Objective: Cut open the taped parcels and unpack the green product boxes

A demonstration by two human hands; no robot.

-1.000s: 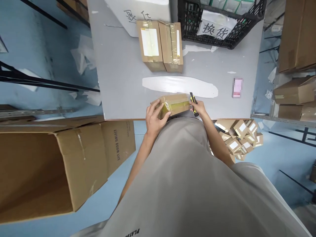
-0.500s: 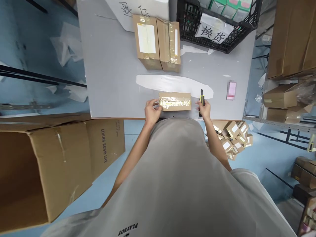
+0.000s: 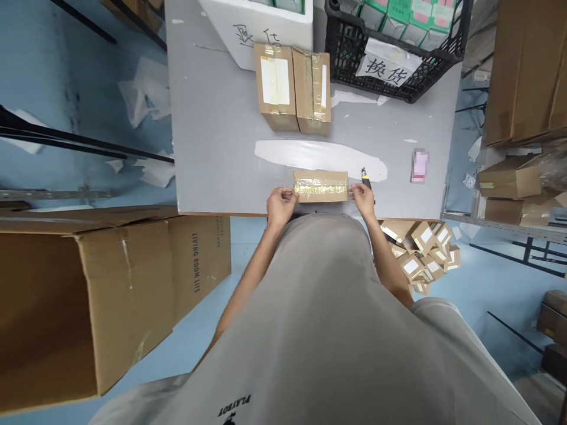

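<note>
A small taped cardboard box (image 3: 321,186) lies lengthwise near the table's front edge. My left hand (image 3: 282,205) is closed on its left end, thumb and fingers at the corner. At the box's right end, the fingertips of my right hand (image 3: 363,200) are bent close to the cardboard, seemingly touching it. A black and yellow utility knife (image 3: 365,179) sits in my right hand, tilted, its front end pointing away from me and its middle hidden behind the fingers.
Two taped boxes (image 3: 275,88) stand further back before a white foam box (image 3: 248,44). A black crate (image 3: 345,71) holds green cartons. A pink item (image 3: 419,165) lies at right. A large open carton (image 3: 133,295) is at lower left; several small boxes (image 3: 427,254) are piled on the floor.
The utility knife has turned and tilted in my right hand, whose fingers have come in to the box's right end. My left hand stays at the left end. The whole view has shifted slightly.
</note>
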